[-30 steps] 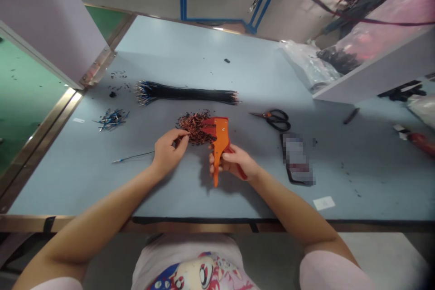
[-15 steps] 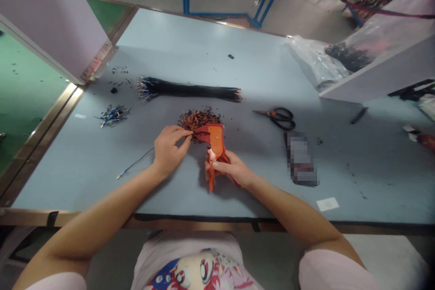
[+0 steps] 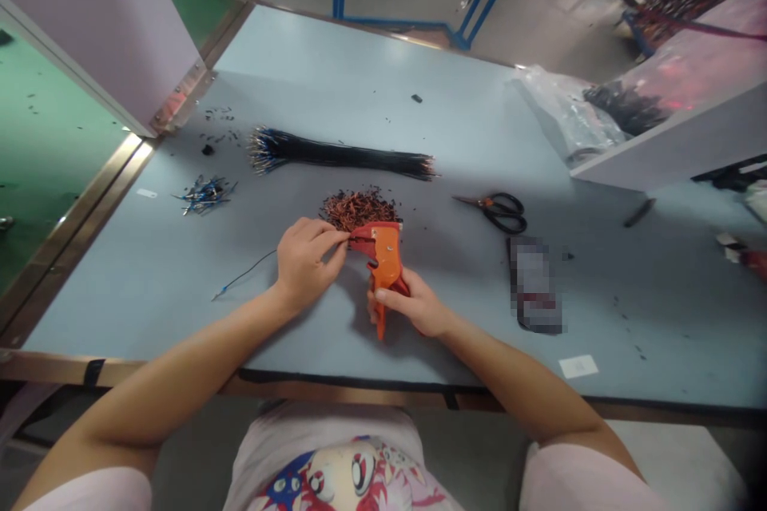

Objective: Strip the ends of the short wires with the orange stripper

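Observation:
My left hand (image 3: 310, 262) pinches a thin black wire (image 3: 250, 266), whose blue and silver terminal end trails toward the lower left on the table. My right hand (image 3: 413, 302) is wrapped round the handles of an orange and red wire stripper (image 3: 388, 252). The tool's jaws point left and touch or nearly touch my left fingertips; the wire's tip there is too small to make out. Just behind the jaws lies a heap of copper and black scraps (image 3: 359, 207). Farther back rests a long bundle of black wires (image 3: 341, 154) with blue terminals at its left end.
Short blue-ended pieces (image 3: 207, 195) lie at the left. Scissors (image 3: 502, 211) and a blurred-out dark object (image 3: 535, 285) are to the right, with a white label (image 3: 578, 366) nearer the front edge. A plastic bag (image 3: 569, 112) leans by the right panel (image 3: 677, 136).
The whole view has shifted slightly. The stripper's handles look a little farther apart at the hinge, and its jaws sit slightly clear of the scrap heap. Both hands keep their hold.

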The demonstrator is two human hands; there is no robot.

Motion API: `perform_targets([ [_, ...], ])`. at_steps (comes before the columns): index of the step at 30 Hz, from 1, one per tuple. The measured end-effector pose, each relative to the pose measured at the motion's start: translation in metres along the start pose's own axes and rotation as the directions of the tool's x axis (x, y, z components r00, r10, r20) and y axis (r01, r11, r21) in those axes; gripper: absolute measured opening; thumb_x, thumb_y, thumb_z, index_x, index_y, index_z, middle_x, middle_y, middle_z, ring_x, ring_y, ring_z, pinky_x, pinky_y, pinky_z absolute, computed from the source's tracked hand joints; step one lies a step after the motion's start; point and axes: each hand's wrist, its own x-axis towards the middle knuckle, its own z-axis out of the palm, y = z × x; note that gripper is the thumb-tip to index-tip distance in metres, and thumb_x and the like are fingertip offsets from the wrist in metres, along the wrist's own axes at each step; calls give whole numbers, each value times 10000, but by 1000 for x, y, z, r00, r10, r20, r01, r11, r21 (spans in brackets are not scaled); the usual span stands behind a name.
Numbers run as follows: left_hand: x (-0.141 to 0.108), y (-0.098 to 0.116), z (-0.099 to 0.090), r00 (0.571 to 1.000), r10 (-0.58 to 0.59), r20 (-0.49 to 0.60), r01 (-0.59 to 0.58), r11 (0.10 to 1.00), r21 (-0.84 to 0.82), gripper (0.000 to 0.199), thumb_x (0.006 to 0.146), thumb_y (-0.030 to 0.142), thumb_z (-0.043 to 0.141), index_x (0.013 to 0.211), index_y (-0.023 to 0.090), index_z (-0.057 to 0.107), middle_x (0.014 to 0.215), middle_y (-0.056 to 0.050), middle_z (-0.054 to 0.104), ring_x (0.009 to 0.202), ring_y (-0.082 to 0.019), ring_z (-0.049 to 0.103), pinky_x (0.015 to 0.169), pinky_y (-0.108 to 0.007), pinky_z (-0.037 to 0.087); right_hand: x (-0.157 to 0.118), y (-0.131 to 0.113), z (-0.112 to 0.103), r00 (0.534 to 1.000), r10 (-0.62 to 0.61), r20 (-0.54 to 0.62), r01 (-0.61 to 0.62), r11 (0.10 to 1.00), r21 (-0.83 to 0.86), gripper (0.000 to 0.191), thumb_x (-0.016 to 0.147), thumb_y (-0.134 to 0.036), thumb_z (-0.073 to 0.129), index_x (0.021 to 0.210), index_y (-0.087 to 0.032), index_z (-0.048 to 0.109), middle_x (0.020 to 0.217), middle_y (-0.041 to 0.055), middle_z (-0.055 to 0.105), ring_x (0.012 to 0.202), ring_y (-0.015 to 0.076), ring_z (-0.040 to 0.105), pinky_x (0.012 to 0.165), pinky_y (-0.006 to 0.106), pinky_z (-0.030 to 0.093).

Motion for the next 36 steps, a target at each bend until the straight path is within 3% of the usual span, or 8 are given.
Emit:
perform_targets([
  [11,1,1,-1,1000,-13,28,15,999,-46,88,789,186,549,763,195,632,740,-16,656,731,-155,567,701,-307,430,0,2,-2,1000,21,23,-22,999,25,231,829,-337,601,890,-169,455,699,12,595,588,148,608,520,301,542],
  [19,2,4,-2,1000,-14,18,15,998,-54,69,779,178,550,743,189,607,717,-14,645,701,-148,558,686,-298,431,0,3,1,1000,10,-20,-10,999,39,225,825,-319,612,879,-172,451,622,-25,578,495,122,580,484,288,535],
  [25,2,6,-3,999,-22,47,23,999,-33,87,782,180,543,726,187,609,673,-8,627,670,-144,544,663,-284,424,2,5,2,998,17,-53,-17,1000,6,223,815,-311,621,797,-179,441,515,-60,536,385,99,525,396,233,479],
  [30,0,5,0,997,-42,71,44,999,-24,107,794,188,530,730,192,615,686,-9,628,687,-143,542,669,-280,419,3,5,1,994,63,-92,-59,997,41,282,803,-343,625,711,-192,405,413,-110,402,289,59,384,316,194,403],
  [36,2,1,-2,995,-83,55,84,996,-26,86,796,197,539,764,200,618,692,-1,622,679,-137,540,664,-276,409,2,-2,-5,994,61,-91,-38,972,234,300,748,-353,677,881,-172,478,635,-30,556,481,112,552,478,308,543],
])
